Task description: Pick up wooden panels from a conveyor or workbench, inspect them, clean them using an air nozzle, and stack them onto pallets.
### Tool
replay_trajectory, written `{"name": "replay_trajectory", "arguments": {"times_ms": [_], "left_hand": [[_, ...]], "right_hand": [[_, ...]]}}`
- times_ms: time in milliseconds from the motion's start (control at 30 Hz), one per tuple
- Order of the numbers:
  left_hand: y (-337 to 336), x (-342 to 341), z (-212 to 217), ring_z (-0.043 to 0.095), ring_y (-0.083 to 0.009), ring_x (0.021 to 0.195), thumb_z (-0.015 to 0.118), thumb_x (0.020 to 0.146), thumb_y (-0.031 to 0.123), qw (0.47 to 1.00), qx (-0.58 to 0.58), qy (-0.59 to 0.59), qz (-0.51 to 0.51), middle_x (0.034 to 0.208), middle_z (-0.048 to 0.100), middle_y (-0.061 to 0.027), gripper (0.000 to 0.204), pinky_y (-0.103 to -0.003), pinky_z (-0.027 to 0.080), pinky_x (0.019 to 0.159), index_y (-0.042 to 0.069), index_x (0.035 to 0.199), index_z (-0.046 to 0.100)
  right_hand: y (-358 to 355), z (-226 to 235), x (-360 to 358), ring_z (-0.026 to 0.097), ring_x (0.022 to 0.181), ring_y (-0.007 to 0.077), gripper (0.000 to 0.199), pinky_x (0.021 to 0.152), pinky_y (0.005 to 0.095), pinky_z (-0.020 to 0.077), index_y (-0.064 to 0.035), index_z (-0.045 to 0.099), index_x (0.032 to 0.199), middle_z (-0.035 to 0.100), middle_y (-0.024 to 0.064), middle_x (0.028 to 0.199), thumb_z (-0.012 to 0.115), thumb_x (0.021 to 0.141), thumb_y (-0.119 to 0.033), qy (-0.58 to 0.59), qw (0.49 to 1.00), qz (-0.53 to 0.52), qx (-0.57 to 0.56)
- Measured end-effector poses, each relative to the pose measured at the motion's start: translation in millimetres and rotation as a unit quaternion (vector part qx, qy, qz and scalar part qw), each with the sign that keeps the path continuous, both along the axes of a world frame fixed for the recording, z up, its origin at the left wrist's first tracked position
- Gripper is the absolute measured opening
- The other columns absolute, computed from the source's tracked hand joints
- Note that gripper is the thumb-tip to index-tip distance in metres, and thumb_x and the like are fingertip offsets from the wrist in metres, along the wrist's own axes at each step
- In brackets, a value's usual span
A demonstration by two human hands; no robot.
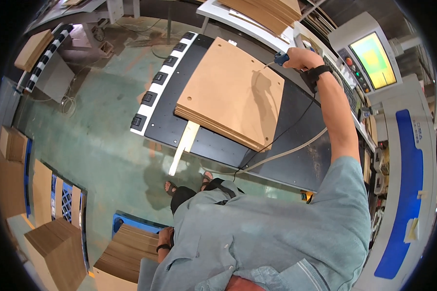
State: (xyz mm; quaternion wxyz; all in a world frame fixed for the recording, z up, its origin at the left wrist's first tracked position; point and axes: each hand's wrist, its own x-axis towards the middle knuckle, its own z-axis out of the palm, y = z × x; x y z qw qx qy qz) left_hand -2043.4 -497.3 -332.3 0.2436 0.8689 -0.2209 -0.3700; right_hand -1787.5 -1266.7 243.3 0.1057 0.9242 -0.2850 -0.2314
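Several brown boards (230,89), stacked on black tabletop (296,140). Blue hand tool (281,58) near stack's far edge, thin tip toward boards; right hand (303,59) wrapped around it. Left hand (165,236) low, beside brown sheet pile (131,250); can't tell opening or grip. Console (366,56) with lit screen (374,58) off to right.

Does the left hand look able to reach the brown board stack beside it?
Probably yes: the left hand hangs by the right edge of the brown board stack, with nothing visible between them.
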Motion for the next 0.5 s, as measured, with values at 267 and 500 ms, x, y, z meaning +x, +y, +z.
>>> {"name": "replay_trajectory", "arguments": {"times_ms": [267,500], "left_hand": [[-38,133,27,0.065,-0.0197,0.065,0.058,0.093,0.021,0.764,-0.111,0.374,0.514,0.082,0.068,-0.0094,0.028,-0.035,0.056,0.056,0.006,0.116,0.06],[-54,194,42,0.063,-0.0178,0.065,0.06,0.093,0.022,0.808,-0.133,0.348,0.456,0.081,0.066,-0.008,0.019,-0.031,0.056,0.059,0.007,0.104,0.06]], "right_hand": [[-38,-11,-89,0.056,0.047,0.0249,0.039,0.044,0.0393,0.0427,0.0043,0.058,0.068,0.056,0.011,0.056,0.07,0.084,-0.029,-0.012,0.998,-0.062,-0.013],[30,9,-175,0.061,0.053,0.0336,0.039,0.049,0.0452,0.0451,0.0056,0.061,0.078,0.06,0.0195,0.061,0.07,0.085,-0.032,-0.011,0.998,-0.038,0.053]]}}
